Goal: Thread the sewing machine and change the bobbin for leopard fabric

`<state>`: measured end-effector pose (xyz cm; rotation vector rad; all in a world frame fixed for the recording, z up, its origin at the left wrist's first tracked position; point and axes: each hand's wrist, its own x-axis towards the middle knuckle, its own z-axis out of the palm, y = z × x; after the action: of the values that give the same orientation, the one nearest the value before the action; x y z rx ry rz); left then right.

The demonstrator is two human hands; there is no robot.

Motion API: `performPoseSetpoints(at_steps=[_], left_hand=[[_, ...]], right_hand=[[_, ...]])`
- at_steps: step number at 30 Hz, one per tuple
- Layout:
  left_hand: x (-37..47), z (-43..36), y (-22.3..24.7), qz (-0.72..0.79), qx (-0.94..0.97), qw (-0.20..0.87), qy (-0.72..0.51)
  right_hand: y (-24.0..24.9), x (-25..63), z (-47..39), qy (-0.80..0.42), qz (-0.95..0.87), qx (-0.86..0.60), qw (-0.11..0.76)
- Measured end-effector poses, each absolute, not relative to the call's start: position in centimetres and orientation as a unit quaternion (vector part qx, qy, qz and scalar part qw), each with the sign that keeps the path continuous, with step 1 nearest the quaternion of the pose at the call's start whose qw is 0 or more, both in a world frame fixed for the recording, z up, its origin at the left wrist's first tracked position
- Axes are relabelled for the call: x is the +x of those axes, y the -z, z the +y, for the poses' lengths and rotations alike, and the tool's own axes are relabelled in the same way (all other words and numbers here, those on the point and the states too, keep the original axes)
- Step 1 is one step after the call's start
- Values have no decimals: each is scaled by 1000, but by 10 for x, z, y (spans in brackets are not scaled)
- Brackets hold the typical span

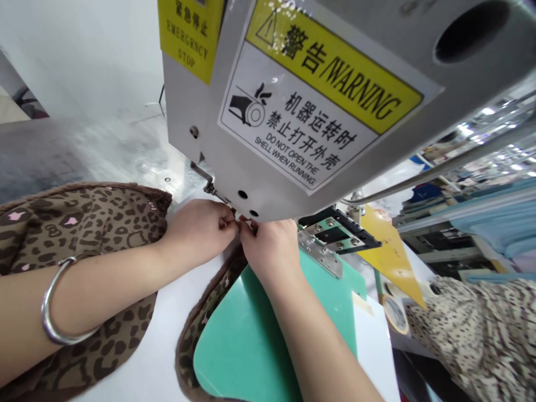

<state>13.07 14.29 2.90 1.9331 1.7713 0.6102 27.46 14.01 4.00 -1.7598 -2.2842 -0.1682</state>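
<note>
My left hand (201,231) comes in over a leopard-print fabric piece (104,223) with a brown fuzzy edge. Thumb and fingers are pinched together just under the sewing machine head (184,111). Right beside it, my right hand (272,248) is also closed in a pinch, its fingertips almost touching the left ones. Whatever lies between the fingertips is too small and covered to name. A narrow strip of the same leopard fabric (186,346) curves around a green plate (238,335) and runs up towards my right fingers. My right forearm crosses above the plate.
A metal clamp frame (335,231) sits right of my right hand, beside a yellow plate (393,251). Tape rolls (396,314) and a spotted cloth (481,329) are at the right. Warning labels (322,89) cover the machine head, which overhangs both hands closely.
</note>
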Motion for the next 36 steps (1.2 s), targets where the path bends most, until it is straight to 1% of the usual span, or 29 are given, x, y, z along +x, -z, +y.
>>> performPoseSetpoints(at_steps=[10,21,26,36], left_hand=[[131,143,-28,642,701,222,-219],[131,143,-27,646,702,213,-209],[132,142,-29,651,702,207,-201],[131,143,-30,648,703,214,-201]], right_hand=[[-27,284,145,82,-797,-575,168],[-38,277,143,25,-777,-608,161],[-35,278,145,25,-779,-601,174],[-35,278,146,43,-781,-603,159]])
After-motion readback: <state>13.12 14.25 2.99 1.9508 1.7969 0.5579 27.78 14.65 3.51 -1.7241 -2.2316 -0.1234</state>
